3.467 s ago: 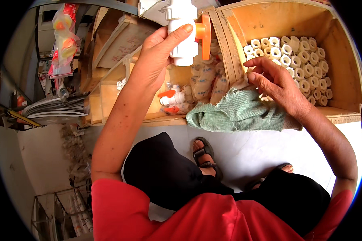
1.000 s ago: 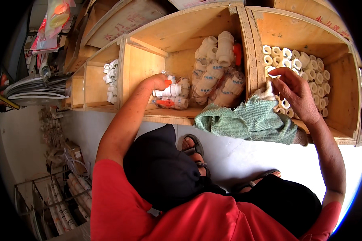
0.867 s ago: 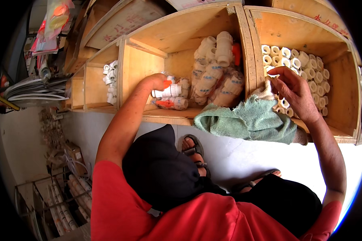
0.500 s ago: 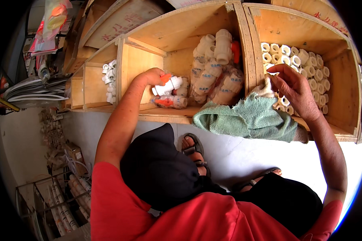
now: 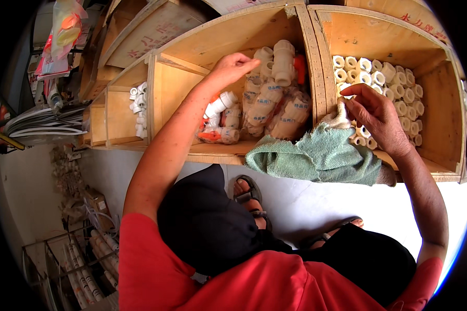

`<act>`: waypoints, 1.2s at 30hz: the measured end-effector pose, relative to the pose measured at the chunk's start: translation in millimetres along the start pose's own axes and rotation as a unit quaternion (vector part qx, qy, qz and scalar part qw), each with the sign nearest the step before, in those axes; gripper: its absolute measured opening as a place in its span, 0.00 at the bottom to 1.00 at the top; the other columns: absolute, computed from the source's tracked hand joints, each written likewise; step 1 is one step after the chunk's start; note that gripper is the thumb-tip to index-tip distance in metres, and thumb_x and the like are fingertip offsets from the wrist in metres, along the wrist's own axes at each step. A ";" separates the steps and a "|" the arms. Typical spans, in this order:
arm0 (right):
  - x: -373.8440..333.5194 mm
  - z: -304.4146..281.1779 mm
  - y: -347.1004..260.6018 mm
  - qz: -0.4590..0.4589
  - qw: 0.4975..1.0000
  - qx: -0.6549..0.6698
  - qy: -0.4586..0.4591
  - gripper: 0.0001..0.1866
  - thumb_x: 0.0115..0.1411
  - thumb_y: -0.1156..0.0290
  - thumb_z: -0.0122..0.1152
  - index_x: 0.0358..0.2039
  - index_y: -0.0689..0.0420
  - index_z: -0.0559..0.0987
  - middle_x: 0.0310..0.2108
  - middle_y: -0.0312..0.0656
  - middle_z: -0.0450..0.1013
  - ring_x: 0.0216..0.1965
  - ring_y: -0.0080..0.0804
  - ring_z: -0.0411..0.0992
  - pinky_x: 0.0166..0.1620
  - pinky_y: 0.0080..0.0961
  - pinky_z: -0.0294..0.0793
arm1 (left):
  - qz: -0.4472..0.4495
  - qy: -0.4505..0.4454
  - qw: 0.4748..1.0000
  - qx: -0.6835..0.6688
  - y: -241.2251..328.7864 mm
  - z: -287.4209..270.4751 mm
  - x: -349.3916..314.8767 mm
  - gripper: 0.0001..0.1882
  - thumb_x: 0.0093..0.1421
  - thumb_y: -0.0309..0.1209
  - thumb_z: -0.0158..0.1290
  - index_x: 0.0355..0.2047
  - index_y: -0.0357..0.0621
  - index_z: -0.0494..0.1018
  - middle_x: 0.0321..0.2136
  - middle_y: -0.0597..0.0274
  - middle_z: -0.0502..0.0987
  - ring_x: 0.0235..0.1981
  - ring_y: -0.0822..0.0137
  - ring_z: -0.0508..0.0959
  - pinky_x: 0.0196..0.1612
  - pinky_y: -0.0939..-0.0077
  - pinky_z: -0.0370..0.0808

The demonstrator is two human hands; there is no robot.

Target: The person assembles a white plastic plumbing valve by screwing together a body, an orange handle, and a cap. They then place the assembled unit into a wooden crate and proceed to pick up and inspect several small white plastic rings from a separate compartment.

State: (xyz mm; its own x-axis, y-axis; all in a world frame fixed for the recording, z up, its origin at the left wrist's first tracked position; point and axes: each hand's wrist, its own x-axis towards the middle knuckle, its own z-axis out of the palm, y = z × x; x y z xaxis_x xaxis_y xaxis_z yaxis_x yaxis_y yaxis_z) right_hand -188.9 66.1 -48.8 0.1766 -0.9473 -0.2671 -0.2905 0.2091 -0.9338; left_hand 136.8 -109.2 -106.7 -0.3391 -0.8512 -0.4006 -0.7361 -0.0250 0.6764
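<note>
My left hand [image 5: 233,67] reaches over the middle bin with its fingers stretched out and nothing seen in them. Just past its fingertips stands a large white plastic valve body [image 5: 283,63]. White fittings in clear bags [image 5: 264,101] lie below it. Under my left wrist is a white valve [image 5: 220,104], and a bagged valve with an orange handle [image 5: 218,136] lies near the front board. My right hand [image 5: 374,116] hangs over the right bin, thumb and forefinger loosely curved, beside the top of a green cloth [image 5: 321,155] draped over the front edge.
Short white pipe fittings [image 5: 399,90] fill the right bin. A wooden divider [image 5: 319,67] separates it from the middle bin. More white fittings [image 5: 139,106] sit in a smaller left bin. Grey hoses [image 5: 46,122] hang at the far left, above pipes on a rack [image 5: 80,272].
My left hand has let go of the white valve with the orange handle and moved right and away from me, toward the large white valve body. My right hand stays in place.
</note>
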 end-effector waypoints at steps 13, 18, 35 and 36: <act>1.1 -1.6 0.5 0.007 1.000 -0.005 -0.005 0.12 0.66 0.68 0.53 0.46 0.62 0.74 0.29 0.37 0.75 0.32 0.18 0.71 0.38 0.18 0.73 | -0.040 0.036 0.998 -0.017 50.8 51.8 26.6 0.30 0.49 0.42 0.60 0.43 0.26 0.70 0.36 0.50 0.78 0.36 0.63 0.78 0.37 0.71 0.76; 0.4 -1.8 -1.2 -0.010 1.000 0.005 -0.012 0.12 0.66 0.69 0.53 0.46 0.62 0.73 0.29 0.36 0.74 0.33 0.18 0.71 0.39 0.19 0.73 | -0.019 0.001 0.989 -0.145 42.2 16.6 19.3 0.15 0.51 0.41 0.55 0.33 0.42 0.76 0.26 0.69 0.75 0.26 0.78 0.72 0.29 0.83 0.66; 1.1 -2.9 -0.9 -0.002 1.000 0.001 -0.013 0.14 0.66 0.68 0.53 0.48 0.62 0.73 0.32 0.38 0.75 0.35 0.20 0.72 0.43 0.20 0.74 | 0.021 0.015 0.998 -0.065 -0.4 30.4 25.0 0.22 0.52 0.32 0.58 0.45 0.33 0.73 0.35 0.55 0.79 0.34 0.66 0.77 0.38 0.73 0.74; 1.3 -3.3 0.4 -0.002 1.000 0.003 -0.013 0.14 0.66 0.68 0.53 0.48 0.62 0.73 0.32 0.38 0.75 0.35 0.20 0.72 0.43 0.20 0.74 | 0.028 0.013 0.997 -0.072 0.9 28.5 24.7 0.22 0.51 0.31 0.57 0.46 0.33 0.72 0.35 0.55 0.79 0.35 0.67 0.77 0.39 0.73 0.74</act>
State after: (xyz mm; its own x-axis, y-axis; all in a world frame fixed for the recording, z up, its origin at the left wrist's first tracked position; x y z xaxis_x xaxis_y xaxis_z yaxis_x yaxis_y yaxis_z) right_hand -191.9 64.1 -48.8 0.2017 -0.9420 -0.2684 -0.2843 0.2059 -0.9364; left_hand 111.1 -115.4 -133.6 -0.3600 -0.8666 -0.3455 -0.6249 -0.0510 0.7790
